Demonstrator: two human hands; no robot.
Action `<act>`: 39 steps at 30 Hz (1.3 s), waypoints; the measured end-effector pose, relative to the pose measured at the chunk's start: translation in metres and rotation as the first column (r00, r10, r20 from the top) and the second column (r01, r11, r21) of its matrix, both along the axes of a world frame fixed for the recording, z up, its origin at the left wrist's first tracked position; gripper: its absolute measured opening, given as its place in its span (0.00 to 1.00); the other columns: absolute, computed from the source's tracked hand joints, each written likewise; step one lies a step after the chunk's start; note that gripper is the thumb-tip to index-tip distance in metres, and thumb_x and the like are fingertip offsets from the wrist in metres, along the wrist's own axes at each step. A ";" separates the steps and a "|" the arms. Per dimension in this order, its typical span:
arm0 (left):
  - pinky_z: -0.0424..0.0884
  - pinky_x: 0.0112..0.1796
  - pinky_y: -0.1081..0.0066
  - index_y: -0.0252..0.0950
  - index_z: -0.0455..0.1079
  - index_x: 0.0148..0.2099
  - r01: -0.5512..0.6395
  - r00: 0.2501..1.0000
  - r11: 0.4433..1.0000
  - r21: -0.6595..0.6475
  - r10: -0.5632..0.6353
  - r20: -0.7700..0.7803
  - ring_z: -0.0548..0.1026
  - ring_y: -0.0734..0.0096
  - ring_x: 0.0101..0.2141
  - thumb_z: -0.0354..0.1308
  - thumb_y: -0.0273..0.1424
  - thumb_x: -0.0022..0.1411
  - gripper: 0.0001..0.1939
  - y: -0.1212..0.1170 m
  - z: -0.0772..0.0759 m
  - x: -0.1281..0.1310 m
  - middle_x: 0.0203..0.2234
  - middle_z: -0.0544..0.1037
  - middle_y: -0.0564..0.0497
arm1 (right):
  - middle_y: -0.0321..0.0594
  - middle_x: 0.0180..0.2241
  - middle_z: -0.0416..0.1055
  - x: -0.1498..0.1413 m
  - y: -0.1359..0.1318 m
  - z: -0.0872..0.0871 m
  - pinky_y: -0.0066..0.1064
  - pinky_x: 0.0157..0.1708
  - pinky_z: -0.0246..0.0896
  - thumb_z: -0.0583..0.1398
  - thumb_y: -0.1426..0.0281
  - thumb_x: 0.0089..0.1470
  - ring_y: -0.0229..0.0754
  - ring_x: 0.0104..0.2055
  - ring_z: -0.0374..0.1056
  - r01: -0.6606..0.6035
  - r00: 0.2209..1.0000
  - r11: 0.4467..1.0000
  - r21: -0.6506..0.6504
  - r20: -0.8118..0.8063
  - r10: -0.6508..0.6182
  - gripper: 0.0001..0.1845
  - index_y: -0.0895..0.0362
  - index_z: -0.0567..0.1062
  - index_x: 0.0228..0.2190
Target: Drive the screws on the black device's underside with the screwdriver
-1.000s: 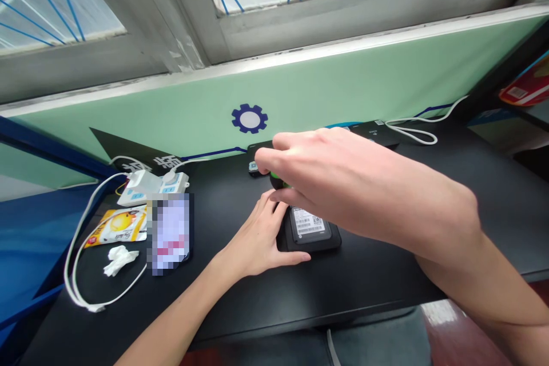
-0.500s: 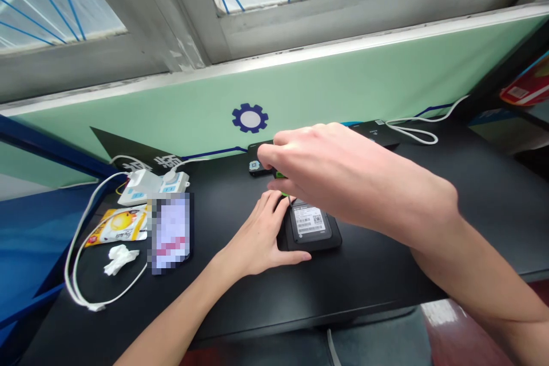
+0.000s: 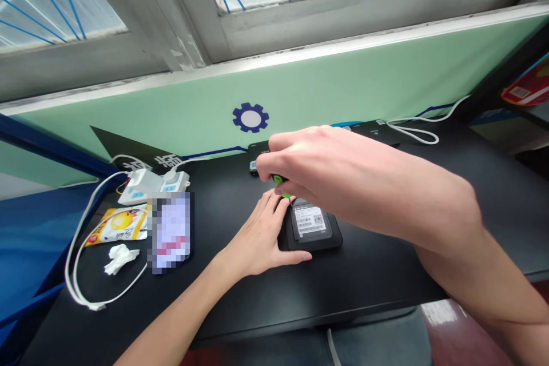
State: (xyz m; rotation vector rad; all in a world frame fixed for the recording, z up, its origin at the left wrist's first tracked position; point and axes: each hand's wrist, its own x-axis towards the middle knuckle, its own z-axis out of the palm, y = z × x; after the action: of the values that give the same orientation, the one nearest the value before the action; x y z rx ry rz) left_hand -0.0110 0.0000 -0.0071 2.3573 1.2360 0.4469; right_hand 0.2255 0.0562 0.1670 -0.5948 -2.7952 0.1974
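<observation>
My left hand (image 3: 255, 234) grips the lower left of a black external drive (image 3: 311, 226), with its fingers on the top edge and its thumb along the bottom. The drive lies flat on the dark desk (image 3: 364, 280), its barcode label facing up. Above it, my right hand (image 3: 326, 168) is shut on a small green-and-black screwdriver (image 3: 281, 186). The fingers hide most of the tool. Its lower end is close to the drive's upper edge, but the tip is hard to make out.
Behind my right hand are a small device (image 3: 254, 167) and a flat black box (image 3: 377, 130). To the left are a power strip (image 3: 150, 187), a blurred card (image 3: 171, 233), a yellow packet (image 3: 115, 227), a crumpled tissue (image 3: 121, 258) and a white cable (image 3: 81, 266).
My right hand has shifted slightly, bringing the screwdriver closer to the drive's upper edge. My left hand and the drive have stayed in place.
</observation>
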 end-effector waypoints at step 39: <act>0.61 0.74 0.29 0.46 0.44 0.86 0.003 1.000 1.000 -0.005 -0.003 -0.006 0.57 0.28 0.77 0.67 0.69 0.66 0.63 0.000 0.002 -0.001 0.77 0.61 0.34 | 0.39 0.45 0.74 0.003 0.002 -0.004 0.35 0.37 0.51 0.63 0.74 0.74 0.39 0.40 0.65 -0.003 1.000 0.999 0.053 -0.028 0.005 0.03 0.57 0.76 0.48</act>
State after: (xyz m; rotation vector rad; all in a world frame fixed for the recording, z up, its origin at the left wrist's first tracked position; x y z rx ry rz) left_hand -0.0121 -0.0002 -0.0047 2.3579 1.2342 0.4363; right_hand 0.2287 0.0581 0.1631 -0.5696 -2.7659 0.1314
